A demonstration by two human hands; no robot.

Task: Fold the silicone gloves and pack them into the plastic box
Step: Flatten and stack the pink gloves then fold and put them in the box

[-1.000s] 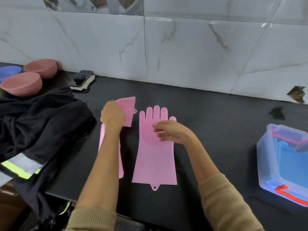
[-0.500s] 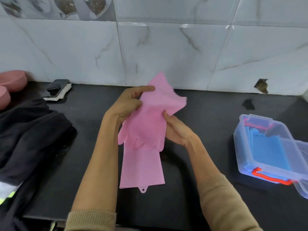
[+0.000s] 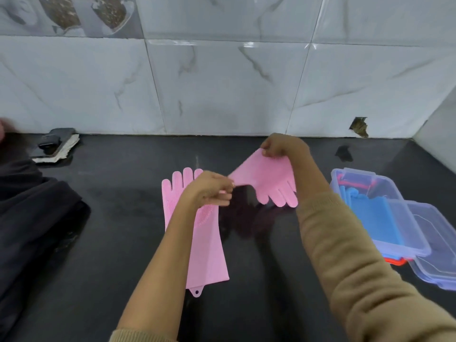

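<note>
Black stone counter (image 3: pixel 123 243) meets marble-look wall tiles (image 3: pixel 222 90). Dark cloth (image 3: pixel 29 230) is heaped left; the plastic box (image 3: pixel 404 233) sits right. One pink glove (image 3: pixel 204 248) lies flat; left hand (image 3: pixel 209 191) and right hand (image 3: pixel 283 145) pinch the raised glove (image 3: pixel 269 178).

The surface (image 3: pixel 123 243) is black and a little shiny. Behind it stands a wall (image 3: pixel 222 90) of big white marble-look tiles with grey veins. One tile has a broken hole (image 3: pixel 359 127) near the bottom.
</note>
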